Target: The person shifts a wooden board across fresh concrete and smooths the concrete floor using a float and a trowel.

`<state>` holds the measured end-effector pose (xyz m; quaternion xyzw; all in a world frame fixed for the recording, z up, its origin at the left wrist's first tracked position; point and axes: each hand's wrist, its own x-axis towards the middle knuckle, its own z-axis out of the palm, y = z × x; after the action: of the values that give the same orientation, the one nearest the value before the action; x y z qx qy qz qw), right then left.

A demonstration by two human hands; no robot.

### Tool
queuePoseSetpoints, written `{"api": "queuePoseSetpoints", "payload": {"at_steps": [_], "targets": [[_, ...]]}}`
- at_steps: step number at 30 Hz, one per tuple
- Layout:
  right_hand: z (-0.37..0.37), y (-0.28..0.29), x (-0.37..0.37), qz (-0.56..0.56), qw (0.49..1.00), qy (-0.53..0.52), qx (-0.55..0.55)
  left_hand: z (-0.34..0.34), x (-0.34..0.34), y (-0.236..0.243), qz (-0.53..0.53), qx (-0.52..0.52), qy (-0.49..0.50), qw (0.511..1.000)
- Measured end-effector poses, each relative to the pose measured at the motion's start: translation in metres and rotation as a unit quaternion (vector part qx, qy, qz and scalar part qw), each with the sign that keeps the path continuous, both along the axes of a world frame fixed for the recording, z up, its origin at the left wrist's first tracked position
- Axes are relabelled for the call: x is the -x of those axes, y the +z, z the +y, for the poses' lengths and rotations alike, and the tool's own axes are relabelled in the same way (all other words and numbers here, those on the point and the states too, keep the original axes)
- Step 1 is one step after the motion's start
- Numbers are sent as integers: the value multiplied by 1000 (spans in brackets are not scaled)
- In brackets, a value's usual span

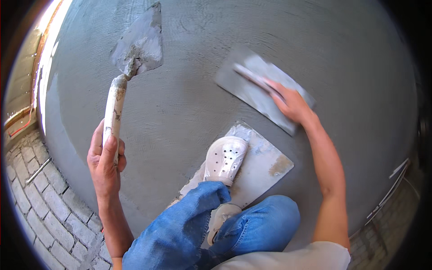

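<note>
"Grey cement [180,99], damp-looking, spreads across most of the view, with brick paving [49,202] at the lower left. What's being done on it?"

"Smoothing, I'd judge. The right grip [291,106] is closed around the handle of a rectangular float [264,100], which lies over the cement just beyond the board [265,166] underfoot."

"And the left grip [105,164]?"

"Wrapped around the pale handle of a pointed trowel [146,42], blade pointing away from the person."

"What does the next move call for?"

"Probably a light, even pass with the float nearly flat, so no edge digs in. The trowel seems best kept clear unless a hollow needs filling."

"What can't you make out?"

"The float is blurred, so I can't tell whether its whole face touches. The trowel's height is unclear too. One pale clog [227,155] stands on the board; the other clog [220,220] is partly hidden by the jeans [180,231]. Thin pale strips [398,168] at the dim right edge defy naming."
</note>
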<state>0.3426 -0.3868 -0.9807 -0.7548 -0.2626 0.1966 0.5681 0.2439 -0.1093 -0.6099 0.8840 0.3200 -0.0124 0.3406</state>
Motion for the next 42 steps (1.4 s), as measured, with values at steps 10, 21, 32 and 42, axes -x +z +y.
{"api": "queuePoseSetpoints", "payload": {"at_steps": [10,21,32,42], "targets": [[-181,-89,68,75,860,-476,171,-46,-9,-21,46,15,-79,996],[-144,-19,176,60,967,-176,174,-91,-3,-26,49,25,-238,970],[-274,-112,244,275,708,-616,210,-109,23,-53,111,55,-226,966],[-235,-15,429,269,774,-541,191,-148,21,-44,144,101,-297,938]]}}
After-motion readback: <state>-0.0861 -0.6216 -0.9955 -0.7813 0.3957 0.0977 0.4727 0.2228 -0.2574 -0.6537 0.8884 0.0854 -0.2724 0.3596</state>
